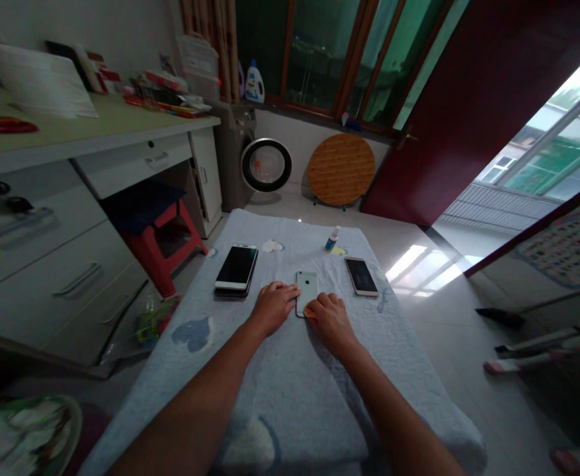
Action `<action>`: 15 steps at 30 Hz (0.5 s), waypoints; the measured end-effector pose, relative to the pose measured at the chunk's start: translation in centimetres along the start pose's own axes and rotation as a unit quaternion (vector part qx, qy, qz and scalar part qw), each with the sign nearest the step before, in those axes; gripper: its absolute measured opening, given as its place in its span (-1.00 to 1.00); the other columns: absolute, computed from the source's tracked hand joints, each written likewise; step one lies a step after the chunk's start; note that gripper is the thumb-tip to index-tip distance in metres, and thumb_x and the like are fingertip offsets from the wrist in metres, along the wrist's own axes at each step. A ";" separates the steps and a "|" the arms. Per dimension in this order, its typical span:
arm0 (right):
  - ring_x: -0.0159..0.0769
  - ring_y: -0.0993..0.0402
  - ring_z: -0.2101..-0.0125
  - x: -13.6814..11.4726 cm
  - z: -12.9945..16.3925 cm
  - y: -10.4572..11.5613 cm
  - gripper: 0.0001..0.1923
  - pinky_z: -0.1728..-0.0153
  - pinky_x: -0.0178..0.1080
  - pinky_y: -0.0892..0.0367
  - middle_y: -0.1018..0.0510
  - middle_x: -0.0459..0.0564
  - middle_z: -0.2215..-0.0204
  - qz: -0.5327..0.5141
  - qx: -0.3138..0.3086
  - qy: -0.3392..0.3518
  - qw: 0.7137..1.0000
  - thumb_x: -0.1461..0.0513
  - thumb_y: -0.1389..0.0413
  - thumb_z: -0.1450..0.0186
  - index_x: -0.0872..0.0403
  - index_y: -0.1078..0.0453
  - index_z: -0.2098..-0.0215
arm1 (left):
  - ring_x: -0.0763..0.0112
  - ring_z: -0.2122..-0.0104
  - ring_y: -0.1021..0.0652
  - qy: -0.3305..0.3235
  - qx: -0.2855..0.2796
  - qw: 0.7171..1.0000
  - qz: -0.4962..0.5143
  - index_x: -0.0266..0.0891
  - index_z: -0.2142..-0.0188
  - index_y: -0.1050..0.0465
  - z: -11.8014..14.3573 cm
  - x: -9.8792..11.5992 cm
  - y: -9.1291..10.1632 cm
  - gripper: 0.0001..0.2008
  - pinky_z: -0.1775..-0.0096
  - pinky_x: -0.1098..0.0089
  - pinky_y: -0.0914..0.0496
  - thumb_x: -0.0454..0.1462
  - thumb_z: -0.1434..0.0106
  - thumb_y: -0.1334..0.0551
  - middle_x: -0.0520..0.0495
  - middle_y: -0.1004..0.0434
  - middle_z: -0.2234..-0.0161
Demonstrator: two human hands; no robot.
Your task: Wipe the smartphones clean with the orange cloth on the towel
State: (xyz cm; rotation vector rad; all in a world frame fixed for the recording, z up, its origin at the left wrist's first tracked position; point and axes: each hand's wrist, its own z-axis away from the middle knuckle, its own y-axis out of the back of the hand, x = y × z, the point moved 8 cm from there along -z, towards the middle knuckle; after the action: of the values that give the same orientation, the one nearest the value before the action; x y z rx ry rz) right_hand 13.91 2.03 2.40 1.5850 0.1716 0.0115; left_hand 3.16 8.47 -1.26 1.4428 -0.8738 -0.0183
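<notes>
Left hand [274, 305] and right hand [330, 317] are pinching a flat, glossy silver phone [307, 289], lying face-down on the fuzzy towel [290, 383].

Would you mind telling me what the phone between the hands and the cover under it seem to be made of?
The phone lies face down; its pale silver back with a small dark logo looks like matte metal, though painted plastic is possible. The cover looks like soft terry cloth: pale blue, fuzzy, wrinkled, draped over the edges.

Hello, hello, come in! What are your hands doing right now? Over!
Left hand and right hand both resting on the face-down silver phone. Phone flat on the towel-covered table. Two more phones lie either side, clear. Over.
</notes>
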 end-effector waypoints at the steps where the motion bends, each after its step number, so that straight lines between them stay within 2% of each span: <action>1: -0.19 -0.26 0.15 -0.3 -0.2 -0.1 -0.80 0.18 -0.21 -0.07 -0.46 0.04 0.21 0.001 -0.002 0.004 1.000 0.21 0.01 -0.40 0.02 -0.46 0.20 | 0.22 -0.05 -0.35 -0.003 0.001 1.000 -0.003 0.11 -0.06 -0.43 0.0 0.0 0.0 -0.61 -0.11 0.15 -0.21 -0.26 -0.26 -0.16 0.19 -0.40 -0.16; 9: -0.28 -0.31 0.24 -1.1 -0.4 0.1 -0.83 0.16 -0.28 -0.12 -0.47 0.01 0.30 -0.058 -0.006 0.056 0.997 0.24 -0.04 -0.36 0.07 -0.49 0.25 | 0.22 -0.06 -0.35 -0.005 0.002 1.000 -0.001 0.09 -0.07 -0.42 0.0 0.1 0.1 -0.60 -0.12 0.16 -0.21 -0.28 -0.25 -0.17 0.17 -0.39 -0.16; 15: -0.32 -0.31 0.27 -0.8 0.5 -0.1 -0.83 0.19 -0.30 -0.13 -0.45 -0.03 0.33 -0.115 0.034 0.100 0.988 0.28 -0.09 -0.34 0.07 -0.53 0.34 | 0.21 -0.05 -0.35 -0.005 -0.001 1.000 -0.007 0.04 -0.09 -0.41 0.1 0.1 0.2 -0.59 -0.12 0.17 -0.21 -0.29 -0.25 -0.17 0.16 -0.38 -0.17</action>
State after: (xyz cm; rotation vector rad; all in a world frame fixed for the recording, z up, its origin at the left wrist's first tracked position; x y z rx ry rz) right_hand 13.17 1.44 2.32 1.6230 0.5172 -0.0156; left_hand 3.11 8.34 -1.03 1.4474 -0.8716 -0.0372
